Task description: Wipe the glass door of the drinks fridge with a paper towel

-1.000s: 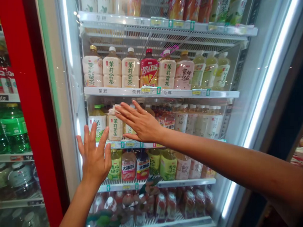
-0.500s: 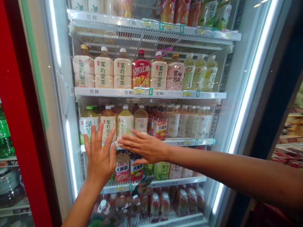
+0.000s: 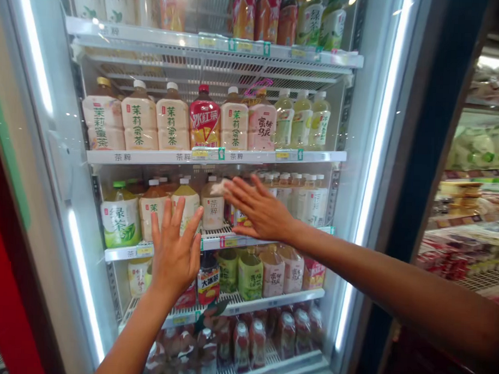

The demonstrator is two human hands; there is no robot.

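A glass cooler door (image 3: 66,164) stands in front of me, with shelves of bottled drinks behind it. My left hand (image 3: 175,252) is open, fingers spread and palm towards the glass, in front of the lower shelves. To its right, my right hand (image 3: 260,209) lies nearly flat towards the glass, fingers stretched to the left. A small white wad (image 3: 220,187), like a tissue or cloth, pokes out past the right fingertips; the rest of it is hidden under the hand. Near that hand, behind the glass, stands a pale-labelled tea bottle (image 3: 213,207).
Bright light strips (image 3: 375,158) run down both sides of the cooler. A red panel (image 3: 2,287) is at the left. On the right, past a dark frame (image 3: 429,122), are open shelves of packaged goods (image 3: 477,217).
My right hand has moved up and to the right over the glass, with the white wad under its fingers. My left hand stays spread. The view has shifted to the right.
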